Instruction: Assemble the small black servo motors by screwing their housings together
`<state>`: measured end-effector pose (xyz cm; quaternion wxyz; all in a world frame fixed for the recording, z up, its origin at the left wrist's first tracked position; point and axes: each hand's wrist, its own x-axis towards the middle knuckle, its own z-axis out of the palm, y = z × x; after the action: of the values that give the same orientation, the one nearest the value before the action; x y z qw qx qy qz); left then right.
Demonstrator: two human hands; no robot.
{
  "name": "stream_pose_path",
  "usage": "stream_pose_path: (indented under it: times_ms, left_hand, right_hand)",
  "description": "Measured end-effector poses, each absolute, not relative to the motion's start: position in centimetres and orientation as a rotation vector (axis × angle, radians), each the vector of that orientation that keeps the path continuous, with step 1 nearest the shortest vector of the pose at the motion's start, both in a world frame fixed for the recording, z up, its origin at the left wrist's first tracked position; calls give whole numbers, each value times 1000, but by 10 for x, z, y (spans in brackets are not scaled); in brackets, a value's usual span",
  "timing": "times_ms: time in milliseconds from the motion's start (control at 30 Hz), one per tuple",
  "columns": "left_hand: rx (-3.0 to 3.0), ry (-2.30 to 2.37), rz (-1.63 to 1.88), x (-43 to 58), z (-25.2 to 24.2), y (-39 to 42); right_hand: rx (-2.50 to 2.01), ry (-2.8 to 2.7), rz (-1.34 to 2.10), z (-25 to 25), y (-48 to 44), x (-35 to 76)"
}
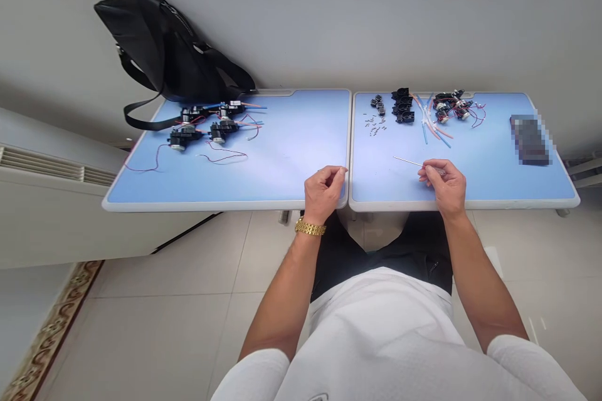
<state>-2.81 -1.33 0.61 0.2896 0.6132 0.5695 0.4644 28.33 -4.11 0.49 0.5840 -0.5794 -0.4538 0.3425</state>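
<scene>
We see a person in a white shirt (390,326) seated at two pale-blue tables set side by side against a wall (305,37), both hands near the close edge. The right hand (443,185) grips a screwdriver (408,161) above the near part of the right table (498,182), its thin metal shaft pointing left and slightly away from us. The left hand (324,191), a gold watch (310,227) at its wrist, is closed over the near right corner of the left table (291,131), thumb against forefinger; whether it pinches anything small we cannot tell. Beyond the screwdriver, at the far side of the right table, we find, from left to right, a cluster of small black parts (380,110) with loose screws (375,126) scattered just nearer, a stack of black holders (403,106), a crossed bunch of blue and orange tubes (427,119) and a group of motors (442,106) trailing thin wires. Near the right end lies a dark oblong (531,144), its surface blurred. On the left table, far and to the left, we count four wired black units (221,131), beside a black bag (183,62) that leans on the wall, one strap reaching the units.
</scene>
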Motion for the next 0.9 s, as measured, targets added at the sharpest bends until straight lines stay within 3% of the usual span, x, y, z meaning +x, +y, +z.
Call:
stream_pose_path:
  times_ms: [900]
  left_hand:
    - [1638,1779,1166,-29,13,-11]
  right_hand:
    - [-1276,-1146,1073,7,-44,276]
